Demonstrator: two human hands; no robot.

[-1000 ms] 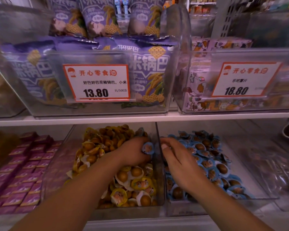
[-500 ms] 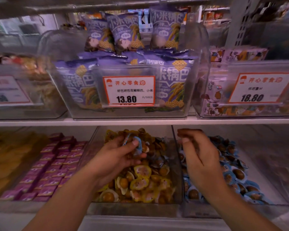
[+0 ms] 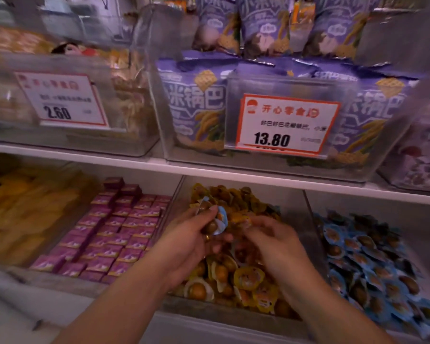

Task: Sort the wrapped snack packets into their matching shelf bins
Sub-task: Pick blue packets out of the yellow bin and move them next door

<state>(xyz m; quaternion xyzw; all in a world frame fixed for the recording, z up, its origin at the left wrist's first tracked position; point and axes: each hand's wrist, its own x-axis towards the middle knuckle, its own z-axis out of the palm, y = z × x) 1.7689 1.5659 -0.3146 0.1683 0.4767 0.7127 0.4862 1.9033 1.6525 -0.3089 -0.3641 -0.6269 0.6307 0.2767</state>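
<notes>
A snack shop: price tags [image 3: 287,125] on shelf bins [image 3: 271,167].

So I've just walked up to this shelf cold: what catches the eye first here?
Probably the left hand holding blue-wrapped packets over the bin of yellow-wrapped packets, with the right hand beside it. Next, the red-bordered 13.80 price tag on the bin of purple bags above.

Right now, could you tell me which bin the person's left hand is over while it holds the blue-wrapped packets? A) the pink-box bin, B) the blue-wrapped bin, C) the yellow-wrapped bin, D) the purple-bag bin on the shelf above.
C: the left hand grips blue-wrapped packets above the yellow-wrapped bin, with the blue-wrapped bin further right.
</notes>
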